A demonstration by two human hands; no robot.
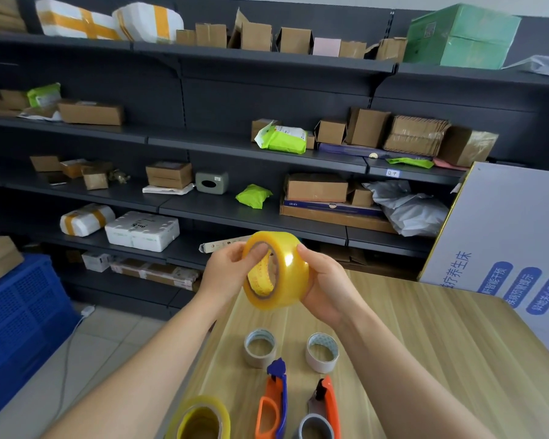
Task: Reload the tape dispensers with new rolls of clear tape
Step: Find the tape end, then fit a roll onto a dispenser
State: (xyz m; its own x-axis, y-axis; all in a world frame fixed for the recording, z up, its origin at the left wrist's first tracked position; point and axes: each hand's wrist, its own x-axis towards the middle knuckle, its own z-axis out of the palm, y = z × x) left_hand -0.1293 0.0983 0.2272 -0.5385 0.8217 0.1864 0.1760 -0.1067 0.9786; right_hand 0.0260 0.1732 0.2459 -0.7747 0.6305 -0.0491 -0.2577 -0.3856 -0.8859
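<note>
Both my hands hold a full roll of yellowish clear tape [286,264] up above the wooden table [425,359]. My left hand [227,267] pinches its near rim, with the thumb at the core opening. My right hand [325,283] cups the roll's outer face from the right. Below on the table lie two orange tape dispensers: one with a blue head [274,403], and one with a grey hub [324,410]. Two spent cardboard cores stand behind them, a left core [260,347] and a right core [322,352]. A second full roll [200,418] sits at the table's near left.
Dark shelving [267,217] packed with cardboard boxes and parcels runs behind the table. A blue plastic crate [16,315] stands on the floor at left. A large white printed box [504,242] leans at the right beside the table.
</note>
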